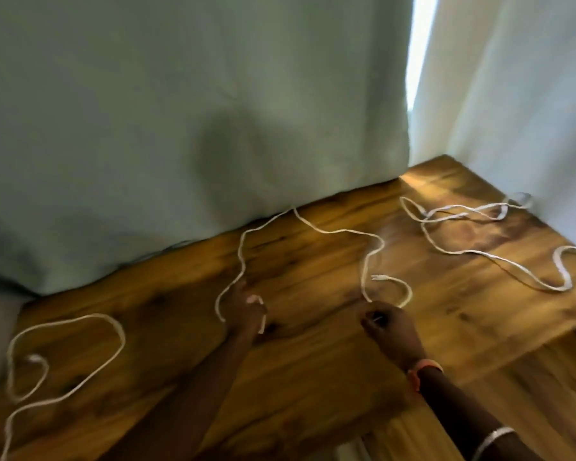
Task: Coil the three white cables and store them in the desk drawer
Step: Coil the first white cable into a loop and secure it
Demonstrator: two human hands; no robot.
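**A:** What's hard to read here?

**B:** The whole view is smeared by motion. The left cable (94, 316) runs off the bottom-left edge, so its far end is cut off. The right hand (384, 324) has its fingers curled, and a loop of the middle cable (340, 231) meets its knuckles. The blur hides whether it actually pinches the cord, so I cannot tell. The front of the counter (313, 377) is in shadow.

**A:** And the left hand (248, 311)?

**B:** Its fingers are curled round the other stretch of that middle cable, with white cord showing between them.

**A:** Materials and shapes?

**B:** The counter is glossy, knotty wood planks, amber with dark streaks. The cables are thin, limp white cords. The left one lies in wide, loose curves. The middle one arcs up to touch the hem of the grey-green curtain (180, 128) and swings back down, its plug end lying just above the right hand. The right cable (463, 252) is tangled in crossing loops at the far right corner, near the white curtain (519, 94), and then snakes toward the right edge. Both curtains are matte cloth.

**A:** Counts?

**B:** Three cables, all uncoiled on the counter. Two hands and two curtains. One orange band (419, 372) on the right wrist and one silver bangle (492, 440) further up that forearm.
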